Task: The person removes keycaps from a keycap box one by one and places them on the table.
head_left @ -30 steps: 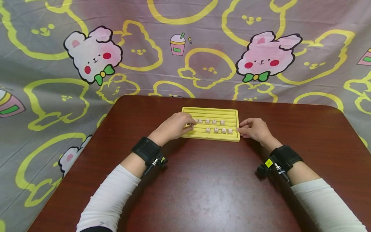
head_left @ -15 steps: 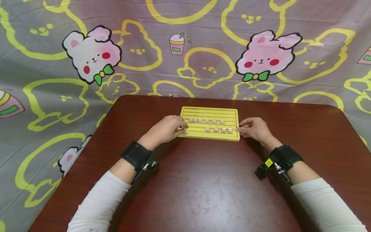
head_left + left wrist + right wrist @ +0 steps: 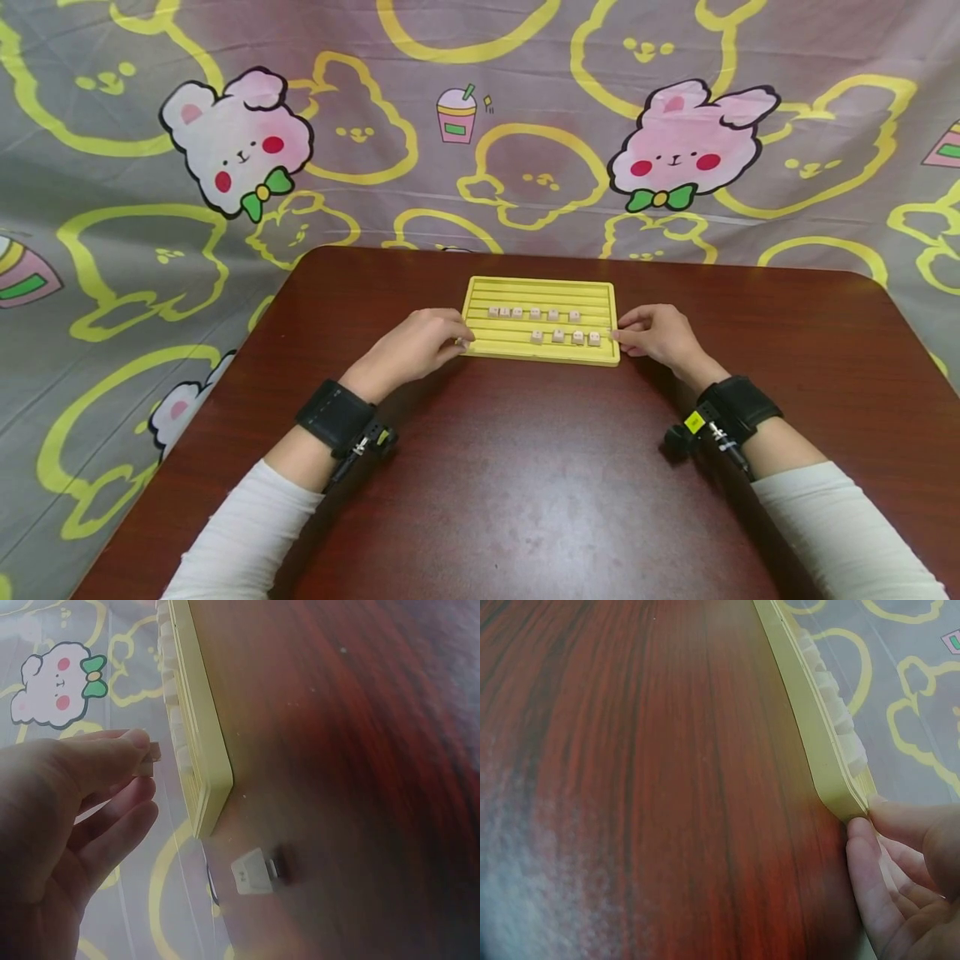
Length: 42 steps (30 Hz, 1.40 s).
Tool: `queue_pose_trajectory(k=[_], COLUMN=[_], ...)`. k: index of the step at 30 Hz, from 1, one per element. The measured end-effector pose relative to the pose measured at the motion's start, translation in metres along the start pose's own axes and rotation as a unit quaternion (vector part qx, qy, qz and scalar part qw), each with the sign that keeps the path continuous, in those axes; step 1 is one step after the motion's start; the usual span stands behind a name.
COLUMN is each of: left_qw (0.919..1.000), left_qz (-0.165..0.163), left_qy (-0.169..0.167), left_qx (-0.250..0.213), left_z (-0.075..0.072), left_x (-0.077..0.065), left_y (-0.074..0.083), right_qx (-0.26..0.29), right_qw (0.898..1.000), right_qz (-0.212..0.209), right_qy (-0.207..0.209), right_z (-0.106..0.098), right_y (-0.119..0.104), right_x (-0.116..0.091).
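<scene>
A yellow ribbed tray [image 3: 495, 347] lies on the table with small whitish keycaps [image 3: 535, 313] in two rows. My left hand [image 3: 420, 346] is at the tray's left edge, pinching a small beige keycap [image 3: 148, 766] between thumb and fingers. A loose white keycap [image 3: 253, 871] with a dark mark lies on the table beside the tray's corner in the left wrist view; in the head view it is hidden. My right hand [image 3: 658, 335] pinches the tray's right rim, thumb [image 3: 900, 817] on top and fingers against the outer side.
The dark reddish wooden table [image 3: 525, 483] extends around the tray. Behind it hangs a patterned cloth [image 3: 540, 108] with cartoon rabbits. Each wrist carries a black strap [image 3: 336, 418] with a camera.
My left hand has drawn back leftward from over the tray's left part to its left edge, uncovering keycaps at the upper row's left end. My right hand stays on the rim.
</scene>
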State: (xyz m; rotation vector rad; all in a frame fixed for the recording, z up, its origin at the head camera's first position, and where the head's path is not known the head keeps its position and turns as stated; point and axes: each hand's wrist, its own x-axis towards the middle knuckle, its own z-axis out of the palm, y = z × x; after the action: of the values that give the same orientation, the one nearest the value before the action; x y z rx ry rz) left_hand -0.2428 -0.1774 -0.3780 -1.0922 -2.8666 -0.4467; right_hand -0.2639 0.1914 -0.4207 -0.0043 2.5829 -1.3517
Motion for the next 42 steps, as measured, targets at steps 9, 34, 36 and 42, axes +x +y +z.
queue_pose_trajectory(k=[9,34,36,42], left_qw=[0.9999,0.999,0.9991,0.9993], left_qz=[-0.015,-0.028,-0.024,-0.02], left_qy=[0.002,-0.007,-0.004,-0.003], left_qx=[0.006,0.035,0.035,0.031], left_z=[-0.001,0.006,0.007,0.009], left_x=[-0.011,-0.021,-0.021,-0.023], left_y=[-0.004,-0.015,-0.016,-0.019], right_qx=[0.004,0.003,0.003,0.004], right_qw=[1.0,1.0,1.0,1.0], right_qz=[-0.003,0.002,0.004,0.01], right_qy=[-0.001,0.0,-0.001,-0.004], right_z=[0.0,-0.001,-0.001,0.0], right_y=[0.001,0.0,0.0,0.0], right_x=[0.0,0.0,0.0,0.002])
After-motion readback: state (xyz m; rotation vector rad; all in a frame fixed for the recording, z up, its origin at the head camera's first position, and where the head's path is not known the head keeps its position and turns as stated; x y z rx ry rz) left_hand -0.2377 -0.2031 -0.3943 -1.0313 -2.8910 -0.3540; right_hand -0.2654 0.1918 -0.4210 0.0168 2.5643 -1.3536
